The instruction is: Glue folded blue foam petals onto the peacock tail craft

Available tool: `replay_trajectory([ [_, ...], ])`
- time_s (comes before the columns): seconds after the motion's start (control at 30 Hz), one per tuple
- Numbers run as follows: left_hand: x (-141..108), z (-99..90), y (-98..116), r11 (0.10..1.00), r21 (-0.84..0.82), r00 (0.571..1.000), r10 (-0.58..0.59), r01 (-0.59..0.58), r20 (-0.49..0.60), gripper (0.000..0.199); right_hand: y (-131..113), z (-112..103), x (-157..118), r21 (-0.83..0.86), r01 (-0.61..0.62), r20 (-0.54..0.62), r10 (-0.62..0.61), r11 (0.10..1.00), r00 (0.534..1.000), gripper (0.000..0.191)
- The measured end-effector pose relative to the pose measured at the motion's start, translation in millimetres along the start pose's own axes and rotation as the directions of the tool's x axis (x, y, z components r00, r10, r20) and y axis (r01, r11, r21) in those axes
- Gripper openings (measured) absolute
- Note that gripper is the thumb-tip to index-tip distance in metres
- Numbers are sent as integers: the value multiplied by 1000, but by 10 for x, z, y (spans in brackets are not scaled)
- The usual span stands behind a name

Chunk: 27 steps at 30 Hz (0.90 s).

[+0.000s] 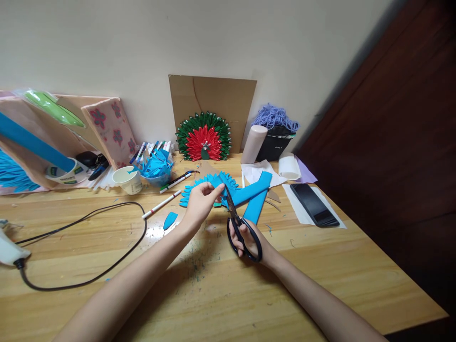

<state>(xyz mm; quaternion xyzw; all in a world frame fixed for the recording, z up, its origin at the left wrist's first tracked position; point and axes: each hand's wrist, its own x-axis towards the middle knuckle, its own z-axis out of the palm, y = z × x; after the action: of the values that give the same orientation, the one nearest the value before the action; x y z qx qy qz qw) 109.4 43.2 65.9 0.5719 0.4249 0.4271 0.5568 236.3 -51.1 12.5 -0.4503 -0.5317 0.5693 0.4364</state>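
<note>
My right hand (247, 240) grips black-handled scissors (232, 209), fingers through the loops, blades pointing up and away. Between thumb and fingers my left hand (204, 199) pinches a blue strip (244, 194) right beside the blades; whether the blades touch it I cannot tell. Another blue strip (257, 205) lies crossed under or behind the first. Behind my hands is a blue fringed piece (228, 179) with petal-like edges, partly hidden. A cut blue petal (170, 220) lies on the table left of my left hand.
A black cord (145, 223) loops from a white tool (10, 249) at left. Markers (162, 203), a paper cup (127, 179) and a bowl of blue pieces (156, 167) stand behind. Against the wall leans cardboard (221, 95) behind a red-green peacock-like craft (204, 140). A phone (314, 205) lies right.
</note>
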Motion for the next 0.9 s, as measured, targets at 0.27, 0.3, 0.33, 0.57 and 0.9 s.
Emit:
replay_trajectory([
  [0.27, 3, -3, 15, 1000, -16, 1000, -17, 18, 17, 34, 0, 0, -7, -10, -12, 8, 12, 1000, 1000, 68],
  [0.3, 5, -6, 10, 1000, -10, 999, -21, 21, 26, 34, -6, 2, -8, 4, -21, 18, 21, 1000, 1000, 69],
  [0.33, 7, -9, 4, 1000, -5, 999, -23, 23, 39, 34, -14, 5, -9, 18, -31, 25, 30, 999, 999, 71],
  [0.57, 25, -3, -30, 998, -10, 995, -53, 54, 82, 36, -25, 12, -3, 46, -60, 13, 59, 997, 998, 71],
  [0.9, 23, -6, -20, 1000, 9, 998, -26, 25, 64, 33, 121, -22, 30, 48, -19, -31, 21, 999, 999, 62],
])
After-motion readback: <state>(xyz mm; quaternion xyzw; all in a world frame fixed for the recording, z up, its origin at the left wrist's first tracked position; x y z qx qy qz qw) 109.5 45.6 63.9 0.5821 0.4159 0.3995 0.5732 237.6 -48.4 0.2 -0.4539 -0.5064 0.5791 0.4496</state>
